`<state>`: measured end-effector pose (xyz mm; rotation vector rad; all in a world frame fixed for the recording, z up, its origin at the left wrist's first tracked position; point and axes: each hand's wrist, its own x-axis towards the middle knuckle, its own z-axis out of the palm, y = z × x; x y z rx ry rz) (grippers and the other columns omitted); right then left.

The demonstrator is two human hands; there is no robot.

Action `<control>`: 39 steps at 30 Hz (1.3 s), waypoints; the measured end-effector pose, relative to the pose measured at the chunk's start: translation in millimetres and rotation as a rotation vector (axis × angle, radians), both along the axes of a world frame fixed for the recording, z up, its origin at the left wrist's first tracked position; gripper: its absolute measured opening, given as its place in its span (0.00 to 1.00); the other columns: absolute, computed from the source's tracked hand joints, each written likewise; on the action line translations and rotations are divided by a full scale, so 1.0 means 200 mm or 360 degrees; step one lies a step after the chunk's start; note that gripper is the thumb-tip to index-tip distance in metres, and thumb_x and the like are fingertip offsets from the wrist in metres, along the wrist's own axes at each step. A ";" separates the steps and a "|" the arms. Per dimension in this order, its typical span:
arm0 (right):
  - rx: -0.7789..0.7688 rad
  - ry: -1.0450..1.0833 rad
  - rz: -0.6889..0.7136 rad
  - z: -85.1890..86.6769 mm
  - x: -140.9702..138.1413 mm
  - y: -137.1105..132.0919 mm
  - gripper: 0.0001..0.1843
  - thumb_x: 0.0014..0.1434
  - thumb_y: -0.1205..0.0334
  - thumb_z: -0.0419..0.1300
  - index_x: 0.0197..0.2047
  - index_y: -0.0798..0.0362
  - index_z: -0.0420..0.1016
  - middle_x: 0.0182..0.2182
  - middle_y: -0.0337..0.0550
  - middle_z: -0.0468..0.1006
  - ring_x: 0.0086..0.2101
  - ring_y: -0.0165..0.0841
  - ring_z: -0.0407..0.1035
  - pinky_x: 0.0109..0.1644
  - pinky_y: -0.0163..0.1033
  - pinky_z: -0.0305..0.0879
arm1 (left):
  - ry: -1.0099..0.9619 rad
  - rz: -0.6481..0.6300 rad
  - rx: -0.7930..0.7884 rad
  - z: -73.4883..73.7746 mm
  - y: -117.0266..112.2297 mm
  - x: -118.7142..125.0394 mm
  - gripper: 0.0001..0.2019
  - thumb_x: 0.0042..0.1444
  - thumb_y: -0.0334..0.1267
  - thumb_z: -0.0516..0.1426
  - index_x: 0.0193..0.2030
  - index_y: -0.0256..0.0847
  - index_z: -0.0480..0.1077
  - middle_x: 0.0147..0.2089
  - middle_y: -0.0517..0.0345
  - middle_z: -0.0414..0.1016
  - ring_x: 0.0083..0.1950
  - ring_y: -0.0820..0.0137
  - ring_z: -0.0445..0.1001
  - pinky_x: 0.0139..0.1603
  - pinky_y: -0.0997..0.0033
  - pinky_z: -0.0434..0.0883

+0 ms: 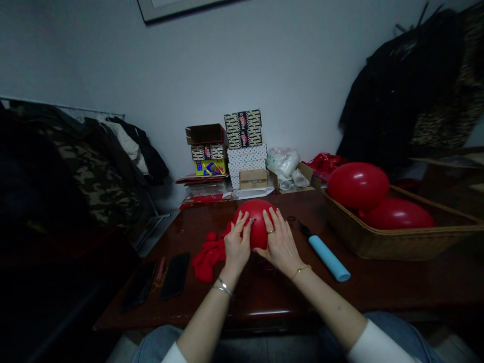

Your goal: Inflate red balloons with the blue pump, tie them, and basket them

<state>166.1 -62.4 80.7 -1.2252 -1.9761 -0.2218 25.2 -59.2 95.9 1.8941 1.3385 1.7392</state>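
Between my two hands is an inflated red balloon, held above the wooden table. My left hand presses on its left side, thumb and fingers bent against the rubber. On the right side, my right hand lies with fingers spread over the balloon and the thumb low near its underside. The balloon's neck is hidden from me. Just left of my left hand lies a pile of flat red balloons. A light blue balloon pump with a black tip rests to the right of my right hand.
A wicker basket at the right holds two inflated red balloons. Stacked boxes and a clear plastic bag stand at the table's back. A black phone lies at the left. Clothes hang on both sides.
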 end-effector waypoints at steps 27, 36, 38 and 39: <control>0.0243 -0.0221 -0.0766 0.10 0.77 -0.05 0.49 0.52 0.53 0.61 0.67 0.52 0.36 0.67 0.57 0.38 0.65 0.51 0.32 0.61 0.65 0.38 | 0.0147 -0.0431 0.0362 0.08 0.16 0.84 0.15 0.62 0.36 0.49 0.53 0.45 0.70 0.54 0.56 0.72 0.60 0.66 0.65 0.65 0.54 0.57; 0.0302 -0.0253 -0.0952 0.11 1.08 -0.12 0.48 0.53 0.49 0.58 0.68 0.53 0.34 0.66 0.58 0.39 0.64 0.51 0.36 0.60 0.66 0.39 | 0.0066 -0.0677 0.0306 0.14 0.14 1.20 0.14 0.62 0.35 0.50 0.52 0.45 0.70 0.55 0.54 0.72 0.60 0.64 0.65 0.65 0.49 0.55; 0.0305 -0.0243 -0.0979 0.13 1.12 -0.13 0.48 0.53 0.48 0.57 0.67 0.53 0.35 0.66 0.58 0.40 0.64 0.50 0.36 0.60 0.66 0.39 | 0.0061 -0.0729 0.0336 0.18 0.12 1.26 0.14 0.62 0.35 0.50 0.50 0.44 0.71 0.54 0.54 0.73 0.60 0.63 0.65 0.65 0.49 0.53; 0.0315 -0.0232 -0.0992 0.13 1.14 -0.13 0.47 0.53 0.48 0.57 0.68 0.53 0.35 0.66 0.58 0.40 0.64 0.50 0.36 0.60 0.66 0.40 | 0.0059 -0.0750 0.0346 0.20 0.11 1.28 0.14 0.62 0.35 0.50 0.50 0.45 0.72 0.53 0.55 0.73 0.60 0.63 0.65 0.65 0.49 0.52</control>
